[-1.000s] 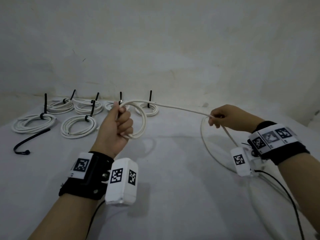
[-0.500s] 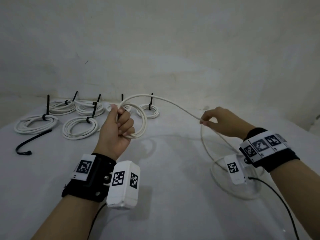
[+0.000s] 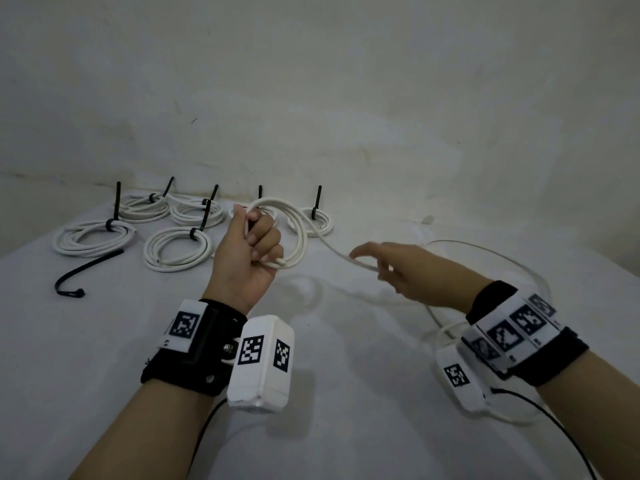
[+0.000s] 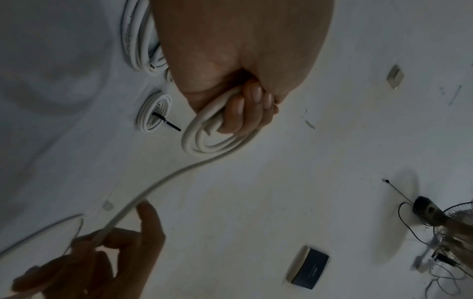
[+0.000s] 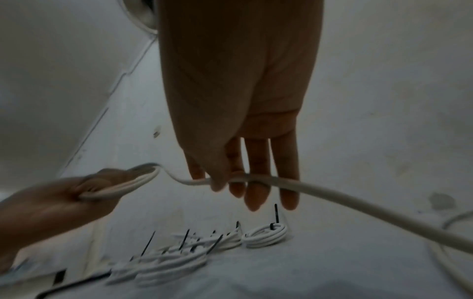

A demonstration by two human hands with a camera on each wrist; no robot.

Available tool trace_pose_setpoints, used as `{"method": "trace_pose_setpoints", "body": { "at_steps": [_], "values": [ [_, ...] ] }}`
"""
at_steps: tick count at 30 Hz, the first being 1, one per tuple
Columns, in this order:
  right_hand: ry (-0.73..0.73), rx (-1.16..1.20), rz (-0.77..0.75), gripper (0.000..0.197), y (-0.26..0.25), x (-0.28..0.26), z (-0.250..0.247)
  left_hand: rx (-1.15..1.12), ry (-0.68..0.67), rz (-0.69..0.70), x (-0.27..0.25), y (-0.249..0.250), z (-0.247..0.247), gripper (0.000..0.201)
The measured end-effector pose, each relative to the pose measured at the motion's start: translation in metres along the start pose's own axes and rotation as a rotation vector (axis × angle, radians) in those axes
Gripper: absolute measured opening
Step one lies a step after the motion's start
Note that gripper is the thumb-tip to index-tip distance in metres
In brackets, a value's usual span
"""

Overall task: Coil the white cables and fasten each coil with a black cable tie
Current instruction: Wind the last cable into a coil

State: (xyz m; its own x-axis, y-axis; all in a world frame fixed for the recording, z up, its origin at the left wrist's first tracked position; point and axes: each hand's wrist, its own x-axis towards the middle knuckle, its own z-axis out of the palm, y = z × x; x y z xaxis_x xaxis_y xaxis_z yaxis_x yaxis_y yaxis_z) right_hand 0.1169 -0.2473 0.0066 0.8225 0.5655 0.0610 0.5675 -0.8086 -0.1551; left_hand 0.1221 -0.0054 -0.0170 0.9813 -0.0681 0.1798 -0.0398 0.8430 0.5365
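My left hand point(image 3: 252, 251) is held up over the table and grips a small coil of white cable point(image 3: 299, 237) in its fist; the left wrist view shows the loops point(image 4: 204, 139) under its curled fingers. From the coil the cable runs right to my right hand point(image 3: 391, 268), close beside the left. There the thumb holds the cable point(image 5: 332, 194) against nearly straight fingers point(image 5: 256, 194). The slack point(image 3: 519, 271) lies in a wide loop on the table at right. A loose black cable tie point(image 3: 86, 268) lies at left.
Several tied white coils point(image 3: 176, 247) with upright black tie tails lie in a row at the back left, near the wall. The white table point(image 3: 311, 427) stretches toward me. A dark box point(image 4: 309, 267) and a fan point(image 4: 455, 220) show in the left wrist view.
My right hand has moved left toward the left hand and lower, its fingers straightening along the cable. The raised arch of cable between the hands has dropped. The left hand stays put.
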Motion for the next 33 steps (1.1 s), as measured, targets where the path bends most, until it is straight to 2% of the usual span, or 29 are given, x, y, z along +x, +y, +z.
{"method": "trace_pose_setpoints", "body": {
  "at_steps": [2,3,4,7,8,10,13,16,21,23,28,30,33],
  "values": [
    [-0.107,-0.172,-0.031,0.067,-0.01,-0.005,0.005,0.036,0.009,0.007,0.0,-0.003,0.001,0.042],
    [-0.111,-0.266,-0.059,0.074,-0.016,-0.006,0.006,0.062,0.012,0.008,0.0,-0.005,0.002,0.042],
    [-0.048,-0.352,-0.132,0.076,-0.022,-0.008,0.007,0.092,0.012,0.005,-0.001,-0.007,0.003,0.042],
    [0.219,-0.441,-0.447,0.056,-0.039,-0.011,0.007,0.223,0.003,-0.033,-0.005,-0.02,0.01,0.041],
    [0.25,-0.386,-0.502,0.046,-0.044,-0.01,0.005,0.271,0.002,-0.051,-0.008,-0.024,0.012,0.04],
    [0.198,-0.178,-0.535,0.032,-0.056,-0.007,-0.004,0.335,-0.004,-0.084,-0.012,-0.033,0.017,0.039],
    [0.117,0.114,-0.47,0.021,-0.066,-0.001,-0.017,0.414,-0.009,-0.114,-0.017,-0.043,0.019,0.038],
    [0.187,0.263,-0.338,0.011,-0.065,0.002,-0.02,0.517,-0.027,-0.144,-0.024,-0.05,0.021,0.041],
    [0.231,0.396,-0.184,0.015,-0.06,0.006,-0.016,0.538,-0.066,-0.174,-0.028,-0.053,0.023,0.046],
    [0.244,0.423,-0.182,0.016,-0.058,0.007,-0.013,0.504,-0.054,-0.186,-0.026,-0.053,0.022,0.042],
    [0.327,0.437,-0.222,0.014,-0.056,0.011,-0.009,0.469,-0.07,-0.241,-0.029,-0.058,0.027,0.048],
    [0.372,0.411,-0.198,0.013,-0.053,0.013,-0.006,0.43,-0.079,-0.281,-0.03,-0.056,0.027,0.049],
    [0.483,0.508,-0.131,0.016,-0.043,0.016,-0.001,0.337,-0.096,-0.371,-0.028,-0.051,0.025,0.052]
  ]
}}
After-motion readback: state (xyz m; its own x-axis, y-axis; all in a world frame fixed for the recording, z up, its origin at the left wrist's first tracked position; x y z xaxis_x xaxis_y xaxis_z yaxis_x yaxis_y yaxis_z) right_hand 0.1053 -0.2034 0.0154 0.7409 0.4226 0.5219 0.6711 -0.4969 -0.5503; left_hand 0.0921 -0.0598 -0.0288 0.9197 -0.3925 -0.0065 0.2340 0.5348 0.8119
